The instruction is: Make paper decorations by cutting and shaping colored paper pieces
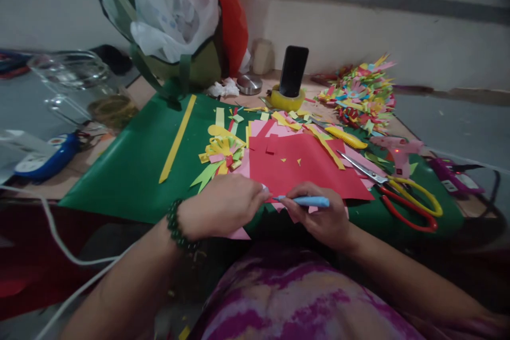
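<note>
Just off the near edge of the red sheet (311, 164), the person's left hand (229, 202) pinches a thin red strip (274, 199), mostly covered by the fingers. The right hand (324, 220) grasps a slim blue tool (313, 201) like a pen, its tip pointing in at that strip. I take the step in hand to be working the strip with the tip; the next move, I'd judge, calls for a steady pinch and a small turn of the right fingers.

Room is tight to the right of the red sheet: the scissors (384, 178) lie open beside it, and a pink glue gun (398, 154) stands just past them. A yellow cutter (346, 138) and scraps crowd its far side. On its left sits a paper flower (223, 154); beyond that, the green sheet (131, 164) offers the widest open stretch, crossed only by a yellow strip (178, 138).
</note>
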The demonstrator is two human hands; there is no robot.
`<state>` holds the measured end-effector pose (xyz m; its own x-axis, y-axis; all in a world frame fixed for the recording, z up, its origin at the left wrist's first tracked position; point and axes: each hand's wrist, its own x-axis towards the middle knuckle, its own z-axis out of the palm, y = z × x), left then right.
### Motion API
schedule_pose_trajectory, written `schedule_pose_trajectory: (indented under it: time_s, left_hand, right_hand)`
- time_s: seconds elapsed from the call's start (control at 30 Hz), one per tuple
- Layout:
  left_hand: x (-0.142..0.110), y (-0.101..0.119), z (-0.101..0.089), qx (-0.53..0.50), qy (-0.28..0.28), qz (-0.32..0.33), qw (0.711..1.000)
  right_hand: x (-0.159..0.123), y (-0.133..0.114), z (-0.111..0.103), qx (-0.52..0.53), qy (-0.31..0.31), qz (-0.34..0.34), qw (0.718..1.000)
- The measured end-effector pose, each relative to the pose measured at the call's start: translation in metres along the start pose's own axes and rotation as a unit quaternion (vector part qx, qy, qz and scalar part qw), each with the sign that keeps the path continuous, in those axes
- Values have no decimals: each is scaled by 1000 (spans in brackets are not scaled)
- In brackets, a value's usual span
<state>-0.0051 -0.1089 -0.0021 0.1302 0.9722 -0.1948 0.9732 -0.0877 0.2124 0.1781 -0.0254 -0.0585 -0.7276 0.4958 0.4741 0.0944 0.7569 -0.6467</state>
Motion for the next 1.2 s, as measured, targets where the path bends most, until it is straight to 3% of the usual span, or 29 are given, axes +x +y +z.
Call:
schedule_pose_trajectory:
  time_s: [0.17,0.37,0.57,0.7,0.87,0.93,1.1,1.2]
  left_hand:
    - [17,-10,-23,-48,-89,26,995]
    - [18,-7,-27,-77,-117,15,990]
    - [13,-1,-25,-39,-102,4,994]
    - [11,-1,-23,-24,-85,-14,996]
    - [3,1,-11,20,-35,-1,999]
    - [-3,5,-4,44,-16,3,999]
    - [-17,16,19,74,57,16,996]
    - [-23,19,33,55,120,14,991]
  right_hand:
    - [-3,1,17,-66,-80,-210,972]
    - [4,5,40,-153,-46,-267,950]
    - [3,-2,32,-139,-50,-228,962]
    - [2,-2,19,-85,-44,-163,982]
    - [10,10,-6,-19,75,-37,996]
    - [12,18,-17,-18,90,-9,996]
    - [9,41,-29,-162,-14,-12,987]
    - [6,50,-27,-185,-85,11,979]
